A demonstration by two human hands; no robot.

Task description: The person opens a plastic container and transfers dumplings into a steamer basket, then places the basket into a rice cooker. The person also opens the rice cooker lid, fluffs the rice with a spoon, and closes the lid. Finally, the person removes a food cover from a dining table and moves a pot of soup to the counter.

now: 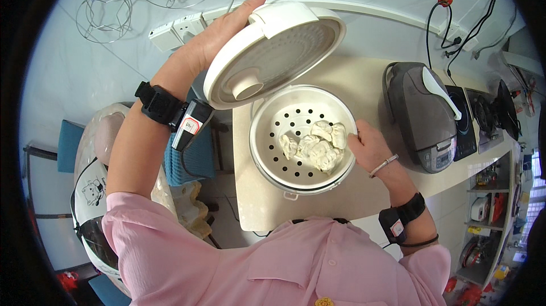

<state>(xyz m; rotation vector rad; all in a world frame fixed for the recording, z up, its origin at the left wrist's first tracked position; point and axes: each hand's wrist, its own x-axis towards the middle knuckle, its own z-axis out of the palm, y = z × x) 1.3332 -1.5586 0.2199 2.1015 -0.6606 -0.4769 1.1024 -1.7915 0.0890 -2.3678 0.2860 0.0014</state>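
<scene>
A white rice cooker (261, 171) stands on the cream counter with its hinged lid (277, 56) raised. My left hand (232, 22) is up behind the lid's outer side; most of its fingers are hidden by the lid. Inside the cooker sits a perforated steamer basket (294, 105). Several folded dumplings (318, 146) lie in a cluster on the basket's right half, some touching. My right hand (367, 144) is at the right rim of the cooker, its fingers curled against the edge.
To the right stand a dark grey rice cooker (411, 114) with a white rice paddle (439, 88) on top, and a black induction cooktop (465, 144). Wire racks (106, 15) hang on the wall beside a power strip (177, 31). Blue chairs and a covered item are at left.
</scene>
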